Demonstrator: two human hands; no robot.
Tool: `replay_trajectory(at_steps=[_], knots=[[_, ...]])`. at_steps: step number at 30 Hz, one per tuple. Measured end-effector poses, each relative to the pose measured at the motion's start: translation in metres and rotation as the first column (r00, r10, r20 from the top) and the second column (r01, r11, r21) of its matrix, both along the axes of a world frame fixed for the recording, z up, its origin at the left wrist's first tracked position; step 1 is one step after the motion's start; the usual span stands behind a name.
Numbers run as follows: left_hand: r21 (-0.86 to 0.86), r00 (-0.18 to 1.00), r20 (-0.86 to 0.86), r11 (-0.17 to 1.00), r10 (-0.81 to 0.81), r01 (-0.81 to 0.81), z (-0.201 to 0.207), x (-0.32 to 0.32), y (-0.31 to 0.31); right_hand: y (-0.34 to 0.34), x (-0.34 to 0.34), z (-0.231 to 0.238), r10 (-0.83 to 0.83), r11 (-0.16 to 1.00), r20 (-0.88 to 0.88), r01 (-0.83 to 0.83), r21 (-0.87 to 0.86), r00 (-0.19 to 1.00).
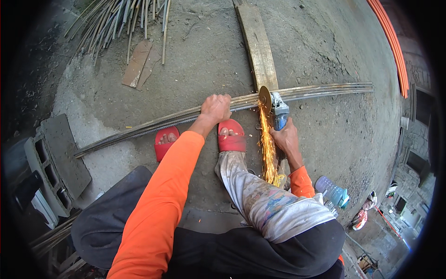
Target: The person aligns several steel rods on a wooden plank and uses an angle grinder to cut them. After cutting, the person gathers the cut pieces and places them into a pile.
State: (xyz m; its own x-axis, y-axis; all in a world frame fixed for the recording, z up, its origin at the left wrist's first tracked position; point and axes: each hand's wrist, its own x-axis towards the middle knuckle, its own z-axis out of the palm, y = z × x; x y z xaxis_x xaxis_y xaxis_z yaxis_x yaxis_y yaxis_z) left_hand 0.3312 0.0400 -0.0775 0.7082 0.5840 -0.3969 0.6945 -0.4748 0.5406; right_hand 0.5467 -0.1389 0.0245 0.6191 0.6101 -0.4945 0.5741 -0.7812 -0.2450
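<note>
Clasping crosswise rods with my left hand, I grip the grinder in my right hand, disc across them.

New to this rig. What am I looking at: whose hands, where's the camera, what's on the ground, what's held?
No robot here: these are a person's bare hands. The one picture comes from the left of two wide fisheye cameras on their head, looking down, so straight edges bend near the rim. The left hand is closed over a bundle of metal bars; the right hand grips an angle grinder. Sparks stream from its disc toward the wearer. The bars cross a wooden plank on the ground; more rods lie at the upper left.
</note>
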Motion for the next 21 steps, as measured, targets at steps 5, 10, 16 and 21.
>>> replay_trajectory(at_steps=[5,10,16,21], knots=[[0.007,1.0,-0.027,1.0,0.004,-0.004,0.004,0.001,0.001,-0.018,-0.003,0.004,-0.035,0.999,-0.049,0.036,0.02,0.998],[0.003,1.0,-0.025,1.0,0.013,-0.013,0.004,0.001,0.001,-0.009,-0.005,0.002,-0.041,0.999,-0.029,0.042,0.02,0.999],[0.008,1.0,0.014,1.0,0.013,-0.013,0.0,0.001,0.001,0.015,0.003,-0.005,-0.012,0.999,0.013,0.011,0.044,1.0],[0.011,1.0,0.023,1.0,0.019,-0.019,-0.003,0.0,0.001,0.002,0.0,-0.003,0.01,0.999,0.01,-0.011,0.049,1.0]])
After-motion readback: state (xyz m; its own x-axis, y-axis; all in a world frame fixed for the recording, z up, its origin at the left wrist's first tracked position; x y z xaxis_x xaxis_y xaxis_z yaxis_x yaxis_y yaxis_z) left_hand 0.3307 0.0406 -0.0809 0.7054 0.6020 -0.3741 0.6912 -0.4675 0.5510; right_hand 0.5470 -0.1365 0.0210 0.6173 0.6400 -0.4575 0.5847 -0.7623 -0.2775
